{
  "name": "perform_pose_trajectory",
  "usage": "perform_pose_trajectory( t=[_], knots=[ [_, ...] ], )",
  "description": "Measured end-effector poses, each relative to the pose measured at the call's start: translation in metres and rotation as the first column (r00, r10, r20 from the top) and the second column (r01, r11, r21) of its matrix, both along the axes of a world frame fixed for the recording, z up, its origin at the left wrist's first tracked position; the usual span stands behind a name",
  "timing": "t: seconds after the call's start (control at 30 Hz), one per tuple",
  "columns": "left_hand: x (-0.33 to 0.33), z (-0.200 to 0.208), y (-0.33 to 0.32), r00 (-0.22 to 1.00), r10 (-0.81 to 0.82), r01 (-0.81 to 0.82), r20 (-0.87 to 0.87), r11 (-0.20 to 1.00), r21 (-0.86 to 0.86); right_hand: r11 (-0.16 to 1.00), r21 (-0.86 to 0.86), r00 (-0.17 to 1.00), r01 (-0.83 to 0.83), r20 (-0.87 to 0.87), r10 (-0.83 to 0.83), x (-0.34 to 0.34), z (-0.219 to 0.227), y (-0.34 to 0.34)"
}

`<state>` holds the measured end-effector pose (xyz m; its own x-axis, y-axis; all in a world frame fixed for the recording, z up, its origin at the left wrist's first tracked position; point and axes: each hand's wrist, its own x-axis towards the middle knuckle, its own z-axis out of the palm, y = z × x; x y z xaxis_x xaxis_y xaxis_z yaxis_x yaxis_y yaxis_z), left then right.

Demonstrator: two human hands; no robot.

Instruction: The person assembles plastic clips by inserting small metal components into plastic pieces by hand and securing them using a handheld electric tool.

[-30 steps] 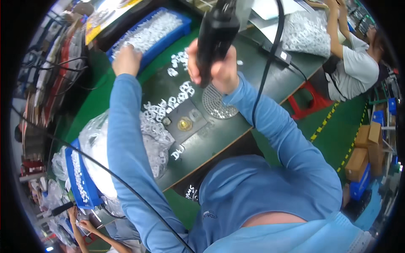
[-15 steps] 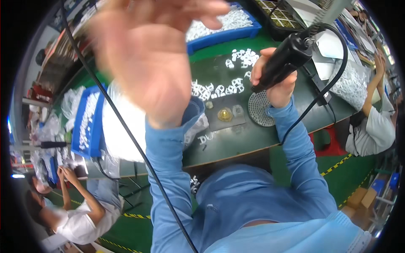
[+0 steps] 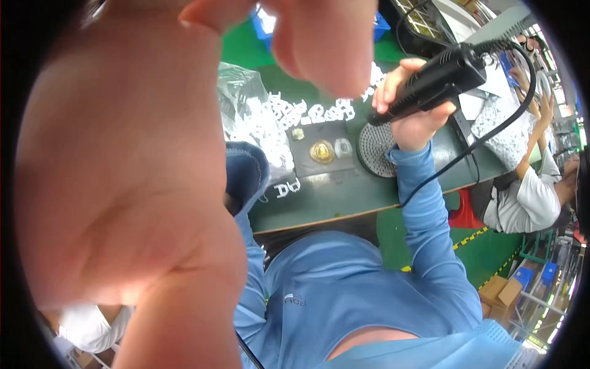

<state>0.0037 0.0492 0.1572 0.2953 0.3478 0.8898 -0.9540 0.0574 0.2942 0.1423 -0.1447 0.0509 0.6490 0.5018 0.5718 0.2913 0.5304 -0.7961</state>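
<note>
My left hand looms very large close to the head camera, palm showing. It holds nothing visible; its fingers stand apart, with some cut off at the top edge. My right hand wraps around a black electric screwdriver, a handheld tool on a coiled spring and black cable, tilted above the bench. Just below it lies a round grey tray with a dotted surface. To its left, a dark flat plate bears a yellowish round piece and a clear block. Small white plastic parts lie behind.
The dark green bench ends just in front of me. A clear plastic bag is by the white parts. A blue bin stands at the back, mostly covered by my hand. A person in white sits at right.
My left hand has come up and left, much closer to the camera, and hides the left side of the scene. The screwdriver in my right hand has tilted slightly toward level.
</note>
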Motion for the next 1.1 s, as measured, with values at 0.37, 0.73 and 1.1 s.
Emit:
perform_pose_trajectory(
  t=[0.37,0.73,1.1],
  knots=[
    [0.006,0.003,0.012,1.000,0.008,-0.008,0.007,1.000,0.030,0.995,0.098,0.997,-0.036,-0.060,0.041,0.000,0.000,-0.001],
    [-0.041,-0.013,0.012,0.988,0.127,-0.134,-0.092,0.988,-0.072,0.997,0.064,0.999,-0.036,-0.027,0.037,0.008,-0.005,-0.002],
    [-0.060,-0.024,0.014,0.973,0.151,-0.168,-0.174,0.982,-0.088,0.944,0.186,0.962,-0.272,0.063,0.265,0.021,-0.007,0.002]
  ],
)
